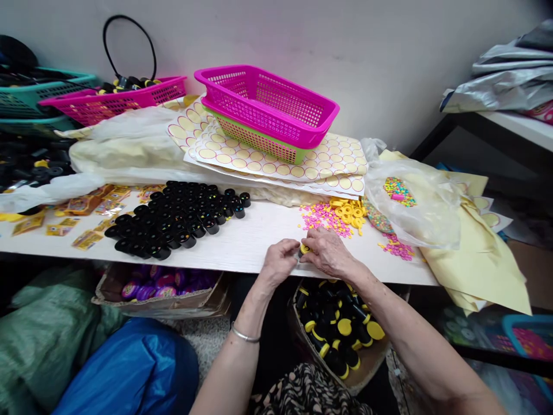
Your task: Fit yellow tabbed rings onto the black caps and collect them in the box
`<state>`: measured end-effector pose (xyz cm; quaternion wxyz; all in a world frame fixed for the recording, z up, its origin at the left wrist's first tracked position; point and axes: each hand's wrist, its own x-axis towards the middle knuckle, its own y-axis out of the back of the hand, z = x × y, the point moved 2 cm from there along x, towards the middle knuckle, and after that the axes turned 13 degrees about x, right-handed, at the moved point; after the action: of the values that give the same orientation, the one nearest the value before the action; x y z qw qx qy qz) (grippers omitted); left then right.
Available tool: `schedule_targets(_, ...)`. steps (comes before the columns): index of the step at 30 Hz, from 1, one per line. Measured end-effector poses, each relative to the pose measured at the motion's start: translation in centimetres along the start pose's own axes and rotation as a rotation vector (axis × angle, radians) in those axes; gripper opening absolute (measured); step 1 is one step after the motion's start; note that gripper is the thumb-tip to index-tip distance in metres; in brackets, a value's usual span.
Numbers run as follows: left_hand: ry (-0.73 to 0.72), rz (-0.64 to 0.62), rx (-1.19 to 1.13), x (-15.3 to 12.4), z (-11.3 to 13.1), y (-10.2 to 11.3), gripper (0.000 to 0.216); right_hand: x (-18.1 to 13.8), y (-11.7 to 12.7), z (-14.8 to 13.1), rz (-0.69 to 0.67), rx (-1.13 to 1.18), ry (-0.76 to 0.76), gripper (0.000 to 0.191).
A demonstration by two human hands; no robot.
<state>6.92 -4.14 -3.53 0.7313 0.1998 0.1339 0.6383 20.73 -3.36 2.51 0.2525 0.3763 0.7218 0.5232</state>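
Note:
Over the table's front edge, my right hand [329, 252] is closed with its fingertips on a small black cup with a yellow top [304, 249]. From the other side my left hand [279, 260], fingers bent into a pinch, meets the same cup. My fingers cover much of it. Just beyond them lie pink beads [325, 219] in a loose spread and a heap of yellow rings [349, 213]. Below my right forearm, a cardboard box [367, 374] holds many black cups with yellow caps [344, 327]. Left of my hands, rows of black cups [181, 222] stand on the white table [242, 248], colored bits inside some.
Stacked pink and green baskets [268, 109] sit on sticker sheets [254, 167] at the back. A clear bag with colored beads [415, 202] lies right, beside yellow paper [479, 253]. Small yellow packets [86, 239] lie left. Below are a box of purple round items [173, 308] and a blue sack [133, 369].

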Motion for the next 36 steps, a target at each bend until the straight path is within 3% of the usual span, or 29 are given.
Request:
schedule_targets(3, 0.192, 0.003, -0.214, 0.3, 0.0, -0.1, 0.028, 0.1, -0.3, 0.1, 0.023, 0.011, -0.019, 0.022)
schedule_targets(7, 0.151, 0.072, -0.149, 0.5, 0.4, -1.3, 0.035, -0.3, -1.2, 0.4, 0.15, 0.075, -0.098, 0.016)
schedule_targets(9, 0.134, 0.131, -0.117, 0.4, 0.5, -1.5, 0.031, -0.9, -1.8, 0.4, 0.311, 0.127, -0.136, 0.021)
schedule_targets(12, 0.12, 0.134, -0.081, 0.4, 0.6, -1.6, 0.03, -2.5, -3.0, -0.1, 0.678, 0.311, -0.24, 0.041)
schedule_targets(15, 0.136, 0.107, -0.091, 0.3, 0.8, -1.5, 0.03, -3.5, -5.1, -0.9, 0.904, 0.819, -0.467, 0.044)
schedule_targets(18, 0.22, 0.096, -0.185, 0.4, 1.0, -1.5, 0.029, -2.8, -6.9, -1.7, 0.838, 1.435, -0.648, 0.037)
schedule_targets(21, 0.3, 0.069, -0.274, 0.5, 1.3, -1.5, 0.029, -1.5, -7.2, -2.1, 0.792, 1.738, -0.699, 0.037)
schedule_targets(24, 0.334, 0.032, -0.316, 0.6, 1.6, -1.4, 0.026, -0.9, -6.9, -2.0, 0.763, 1.808, -0.764, 0.037)
schedule_targets(31, 0.381, 0.107, -0.272, 0.6, 1.7, -2.1, 0.035, -1.1, -6.4, -2.5, 0.556, 1.907, -0.863, 0.03)
schedule_targets(36, 0.325, 0.176, -0.174, 0.8, 1.8, -2.5, 0.034, -1.1, -5.1, -2.3, 0.56, 1.907, -0.855, 0.025)
